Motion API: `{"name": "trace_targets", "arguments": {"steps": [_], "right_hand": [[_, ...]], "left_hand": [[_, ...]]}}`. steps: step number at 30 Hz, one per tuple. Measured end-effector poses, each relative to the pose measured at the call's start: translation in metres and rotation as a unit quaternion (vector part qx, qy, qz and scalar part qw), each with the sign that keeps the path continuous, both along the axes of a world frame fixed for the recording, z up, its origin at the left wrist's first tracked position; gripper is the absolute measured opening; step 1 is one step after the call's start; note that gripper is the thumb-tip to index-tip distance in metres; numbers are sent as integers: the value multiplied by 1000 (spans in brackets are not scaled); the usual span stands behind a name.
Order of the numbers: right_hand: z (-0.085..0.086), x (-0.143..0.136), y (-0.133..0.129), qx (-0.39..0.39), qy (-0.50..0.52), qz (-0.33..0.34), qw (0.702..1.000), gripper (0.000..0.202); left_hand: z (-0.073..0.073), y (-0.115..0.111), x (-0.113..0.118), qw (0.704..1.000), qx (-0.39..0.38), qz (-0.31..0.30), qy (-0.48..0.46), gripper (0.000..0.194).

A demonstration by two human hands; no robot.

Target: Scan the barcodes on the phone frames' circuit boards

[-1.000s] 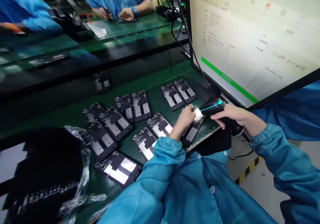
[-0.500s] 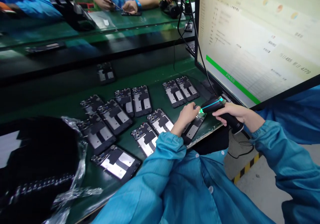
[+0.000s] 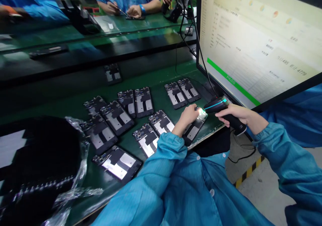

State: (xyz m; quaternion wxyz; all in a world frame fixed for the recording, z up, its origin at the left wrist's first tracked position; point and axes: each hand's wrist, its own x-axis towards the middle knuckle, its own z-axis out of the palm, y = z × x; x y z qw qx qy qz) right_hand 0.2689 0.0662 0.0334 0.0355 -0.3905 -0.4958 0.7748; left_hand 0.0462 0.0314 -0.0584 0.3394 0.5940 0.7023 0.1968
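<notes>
Scan in progress, looks mid-step: open phone unit [image 3: 195, 128] lies on the desk [image 3: 157, 85] near its front edge, light spot on its board end. Right hand [image 3: 233, 113] has fingers wrapped round the scanner [image 3: 213, 105], nose close to unit. Left hand [image 3: 188, 117] rests at the board end; can't tell if its fingers grip. Monitor [image 3: 251, 51] reads PASS; which unit that covers, unclear. Other phone units [image 3: 144, 101] lie around; done or left, can't tell. Versus half a second ago: spot green then, whiter now; hands barely moved, PASS unchanged.
</notes>
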Motion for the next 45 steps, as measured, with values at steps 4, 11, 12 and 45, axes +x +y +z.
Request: {"name": "trace_targets", "arguments": {"steps": [4,11,12,45], "right_hand": [[3,2,-2,4,-16,-2,1000,28],[11,3,-3,12,-15,-2,1000,29],[12,3,-3,14,-15,-1,1000,29],[22,19,-10,21,-12,-11,1000,21]], "left_hand": [[-1,0,0,1000,3,1,-3,19],[-4,0,-1,1000,12,0,-4,11],[-5,0,-1,1000,13,-2,-4,10],[-16,7,-3,998,18,-57,9,13]]}}
